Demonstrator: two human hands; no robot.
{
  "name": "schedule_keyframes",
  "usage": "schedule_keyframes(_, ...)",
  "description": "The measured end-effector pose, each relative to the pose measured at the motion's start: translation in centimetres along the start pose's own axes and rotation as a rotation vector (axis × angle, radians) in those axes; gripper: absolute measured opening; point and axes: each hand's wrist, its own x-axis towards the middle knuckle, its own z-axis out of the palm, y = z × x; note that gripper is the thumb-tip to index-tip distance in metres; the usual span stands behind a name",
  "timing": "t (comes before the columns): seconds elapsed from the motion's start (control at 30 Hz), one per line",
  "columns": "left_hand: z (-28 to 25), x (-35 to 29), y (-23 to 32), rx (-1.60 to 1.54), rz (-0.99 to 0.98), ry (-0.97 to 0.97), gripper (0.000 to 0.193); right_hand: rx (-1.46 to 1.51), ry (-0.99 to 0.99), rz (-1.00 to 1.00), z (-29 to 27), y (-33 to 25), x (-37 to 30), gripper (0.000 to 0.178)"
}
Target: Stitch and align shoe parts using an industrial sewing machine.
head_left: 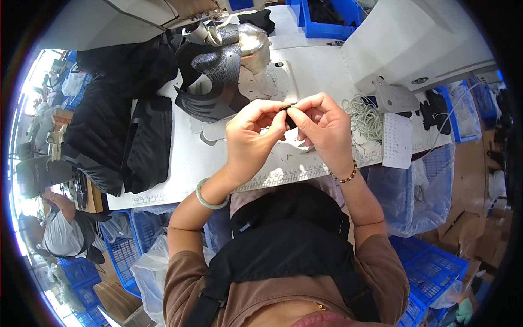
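Observation:
Both hands are raised over the front part of the white worktable, fingertips close together. Between them is a small dark strip-like piece [290,118], too small and covered to name. My left hand [255,133] pinches it from one side with thumb and forefinger. On the other side, my right hand [325,128] pinches it with thumb and forefinger too. Just beyond my left hand, a black and grey shoe upper [212,82] rests against the sewing machine's shiny metal post [254,48].
Stacked black shoe uppers [98,131] cover the table's left side. To the right lie a tangle of pale cord [366,119] and a written paper sheet [397,140]. A blue bin [327,27] stands at the back. Blue crates [430,267] flank me; a person [65,231] sits at far left.

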Motion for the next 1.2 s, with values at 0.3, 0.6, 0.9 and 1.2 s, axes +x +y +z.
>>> schedule_keyframes(0.3, -0.1, -0.2, 0.4, -0.115, -0.082, 0.067, 0.012, -0.133, 0.031, -0.157, 0.4, 1.9, 0.5, 0.016)
schedule_keyframes(0.6, -1.8, -1.8, 1.8, -0.194, -0.276, 0.006, 0.009, 0.026, -0.179, -0.11, 0.4, -0.8, -0.6, 0.028)
schedule_keyframes(0.9, -4.3, -0.8, 4.9, -0.123, -0.375, -0.236, 0.011, -0.689, -0.494, -0.544, -0.6, -3.0, 1.5, 0.031)
schedule_keyframes(1.2, -6.8, 0.1, 8.9, 0.019, -0.187, -0.03, 0.009, -0.53, -0.225, -0.575, 2.9, -3.3, 1.7, 0.026)
